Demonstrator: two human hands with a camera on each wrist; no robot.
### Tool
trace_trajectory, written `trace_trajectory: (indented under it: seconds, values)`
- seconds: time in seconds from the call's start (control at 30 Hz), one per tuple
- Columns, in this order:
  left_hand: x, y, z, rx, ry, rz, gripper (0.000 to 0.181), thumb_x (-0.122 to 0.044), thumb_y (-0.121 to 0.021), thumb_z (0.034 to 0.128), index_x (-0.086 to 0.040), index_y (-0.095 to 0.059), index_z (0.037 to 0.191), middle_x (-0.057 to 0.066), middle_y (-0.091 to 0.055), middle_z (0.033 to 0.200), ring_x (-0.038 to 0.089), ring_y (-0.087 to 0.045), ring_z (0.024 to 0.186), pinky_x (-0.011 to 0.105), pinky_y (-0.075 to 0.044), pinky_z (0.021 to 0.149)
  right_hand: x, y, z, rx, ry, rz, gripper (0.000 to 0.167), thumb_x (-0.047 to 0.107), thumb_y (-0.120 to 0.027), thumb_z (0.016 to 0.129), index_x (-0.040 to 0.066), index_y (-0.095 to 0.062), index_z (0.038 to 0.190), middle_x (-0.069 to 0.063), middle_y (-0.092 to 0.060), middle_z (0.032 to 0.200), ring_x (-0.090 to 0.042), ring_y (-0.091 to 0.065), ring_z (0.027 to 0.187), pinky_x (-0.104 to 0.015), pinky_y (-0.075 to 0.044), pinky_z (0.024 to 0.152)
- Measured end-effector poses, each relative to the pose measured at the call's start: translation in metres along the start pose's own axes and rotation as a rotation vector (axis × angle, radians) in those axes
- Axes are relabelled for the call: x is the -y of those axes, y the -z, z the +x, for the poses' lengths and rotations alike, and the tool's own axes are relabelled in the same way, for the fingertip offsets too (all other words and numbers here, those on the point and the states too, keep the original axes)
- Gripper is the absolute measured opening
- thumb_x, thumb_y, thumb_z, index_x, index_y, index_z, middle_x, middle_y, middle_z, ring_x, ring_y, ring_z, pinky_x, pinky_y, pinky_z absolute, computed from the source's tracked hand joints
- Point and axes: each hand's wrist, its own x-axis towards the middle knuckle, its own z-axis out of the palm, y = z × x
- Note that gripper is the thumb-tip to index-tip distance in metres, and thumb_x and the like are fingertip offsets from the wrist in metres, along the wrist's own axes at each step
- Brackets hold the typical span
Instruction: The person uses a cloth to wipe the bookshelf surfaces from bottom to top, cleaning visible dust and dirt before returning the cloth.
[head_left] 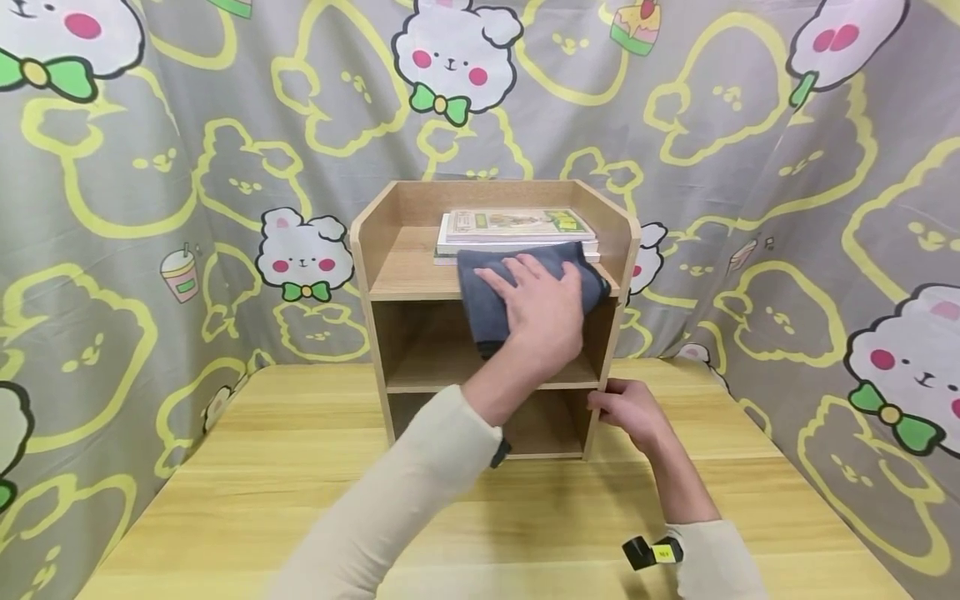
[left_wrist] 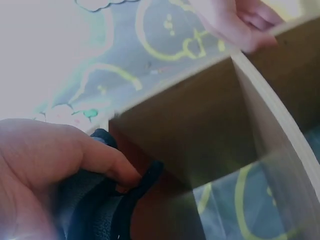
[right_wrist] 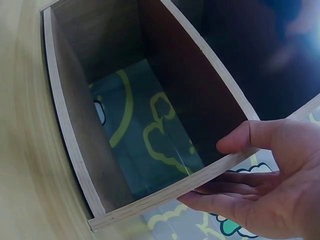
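Observation:
A small wooden shelf unit (head_left: 491, 385) stands on the table. My left hand (head_left: 546, 307) holds a dark grey-blue cloth (head_left: 487, 292) with black edging at the right front of its top board. Part of the cloth hangs below that board's front edge. In the left wrist view, the thumb lies against the cloth's dark edging (left_wrist: 145, 192); how the other fingers grip is hidden. My right hand (head_left: 630, 412) grips the unit's right side panel (right_wrist: 200, 175) low down, thumb on the inner side and fingers on the outer side.
Books (head_left: 517, 227) lie stacked on the top board, just behind the cloth. A wood-grain table (head_left: 300, 467) spreads around the unit. Patterned grey curtains (head_left: 247, 158) hang behind and at both sides. Black wrist camera (head_left: 651, 552) sits on my right sleeve.

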Motion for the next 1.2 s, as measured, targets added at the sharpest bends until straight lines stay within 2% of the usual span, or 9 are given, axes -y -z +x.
trace_trajectory:
  seconds: [0.13,0.23,0.37,0.47,0.63,0.73,0.9,1.03,1.2]
  values:
    - [-0.02,0.003,0.005,0.028,0.007,0.015,0.071,-0.049,-0.058,0.0951,-0.034,-0.031,0.159,0.027,-0.032,0.16,0.048,-0.029,0.148,0.075,-0.02,0.112,0.001,0.001,0.0,0.005,-0.008,-0.022,0.026,0.007,-0.062,0.089,-0.01,-0.066,0.109,0.0,-0.064,0.084,-0.013,-0.061,0.082,-0.028,-0.055,0.076]
    - [-0.029,0.003,0.008,0.041,0.0,0.012,0.067,-0.051,-0.054,0.097,-0.036,-0.031,0.158,0.024,-0.032,0.161,0.046,-0.029,0.149,0.073,-0.02,0.113,0.001,0.001,0.0,0.008,-0.013,-0.028,0.023,0.007,-0.062,0.09,-0.008,-0.066,0.107,0.0,-0.063,0.082,-0.014,-0.06,0.081,-0.028,-0.054,0.076]
    - [-0.033,0.003,0.014,0.043,-0.009,0.01,0.065,-0.052,-0.052,0.0975,-0.038,-0.032,0.158,0.022,-0.032,0.162,0.045,-0.029,0.149,0.072,-0.02,0.114,0.002,0.002,-0.001,0.009,-0.002,-0.032,0.022,0.007,-0.062,0.089,-0.008,-0.067,0.106,0.001,-0.063,0.081,-0.014,-0.06,0.081,-0.028,-0.054,0.075]
    - [-0.035,0.005,0.016,0.06,0.009,0.028,0.063,-0.049,-0.05,0.1002,-0.038,-0.029,0.159,0.022,-0.031,0.163,0.045,-0.029,0.15,0.073,-0.02,0.114,0.002,0.002,-0.001,0.004,0.003,-0.032,0.023,0.007,-0.062,0.089,-0.008,-0.067,0.105,0.0,-0.063,0.081,-0.014,-0.06,0.08,-0.028,-0.054,0.075]
    - [-0.044,0.01,0.022,0.14,0.073,0.061,0.057,-0.039,-0.035,0.108,-0.036,-0.019,0.162,0.024,-0.025,0.164,0.047,-0.027,0.151,0.073,-0.02,0.113,0.0,0.002,0.001,-0.006,-0.002,-0.042,0.028,0.007,-0.061,0.09,-0.011,-0.066,0.111,0.0,-0.064,0.082,-0.013,-0.06,0.08,-0.027,-0.054,0.074]
    - [-0.048,0.014,0.025,0.179,0.094,0.064,0.059,-0.041,-0.035,0.1076,-0.034,-0.017,0.163,0.024,-0.022,0.166,0.046,-0.025,0.152,0.073,-0.02,0.114,-0.001,0.002,0.001,-0.006,-0.001,-0.049,0.03,0.006,-0.06,0.09,-0.013,-0.064,0.113,-0.001,-0.064,0.083,-0.013,-0.059,0.079,-0.027,-0.053,0.074]
    - [-0.041,0.014,0.024,0.17,0.063,0.044,0.061,-0.046,-0.042,0.104,-0.037,-0.023,0.161,0.022,-0.023,0.166,0.042,-0.025,0.153,0.072,-0.02,0.115,-0.002,0.002,0.002,-0.006,0.006,-0.057,0.029,0.007,-0.06,0.089,-0.011,-0.066,0.112,-0.002,-0.066,0.087,-0.013,-0.061,0.083,-0.029,-0.054,0.077]
    - [-0.03,0.011,0.019,0.135,-0.004,0.012,0.059,-0.045,-0.046,0.103,-0.039,-0.029,0.159,0.023,-0.027,0.164,0.043,-0.026,0.152,0.071,-0.019,0.115,-0.003,0.002,0.002,-0.002,-0.005,-0.055,0.028,0.007,-0.062,0.089,-0.01,-0.067,0.111,-0.002,-0.066,0.086,-0.013,-0.062,0.083,-0.029,-0.055,0.078]
    - [-0.01,0.009,0.013,0.096,-0.11,-0.076,0.06,-0.042,-0.055,0.0996,-0.041,-0.034,0.156,0.022,-0.031,0.162,0.044,-0.026,0.15,0.069,-0.016,0.117,-0.002,0.004,0.0,0.016,0.009,-0.057,0.032,0.009,-0.062,0.09,-0.01,-0.066,0.116,-0.002,-0.067,0.09,-0.013,-0.063,0.087,-0.033,-0.057,0.081]
